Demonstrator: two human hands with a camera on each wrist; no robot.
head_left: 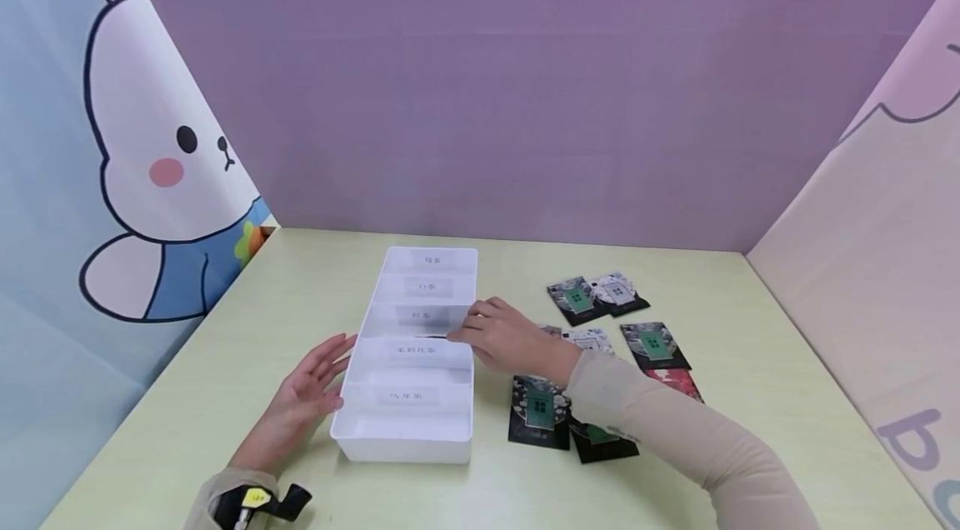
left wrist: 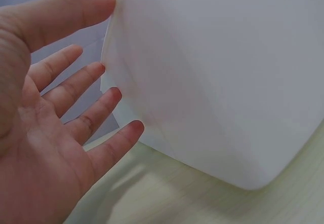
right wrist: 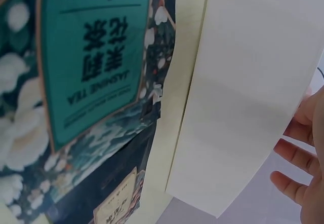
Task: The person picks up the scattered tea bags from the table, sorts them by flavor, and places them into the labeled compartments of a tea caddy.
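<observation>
A long white divided box [head_left: 405, 451] stands on the table, with labelled compartments in a row. My left hand [head_left: 300, 397] is beside its left wall, fingers spread and fairly straight; in the left wrist view the thumb and some fingertips touch the box [left wrist: 212, 82]. My right hand [head_left: 510, 338] reaches over the right rim, thumb and forefinger pinching the dark edge of a tea sachet [head_left: 431, 337] in a middle compartment. Most of that sachet is hidden inside. From the right wrist, only part of the right hand [right wrist: 304, 153] shows past the box wall.
Several tea sachets lie right of the box: a green-labelled one [head_left: 540, 409], another [head_left: 655, 344] above a red one [head_left: 678, 382], and a pair [head_left: 577, 299] farther back. A jasmine tea sachet [right wrist: 96, 72] shows close up. A purple backdrop [head_left: 525, 97] rises behind the table.
</observation>
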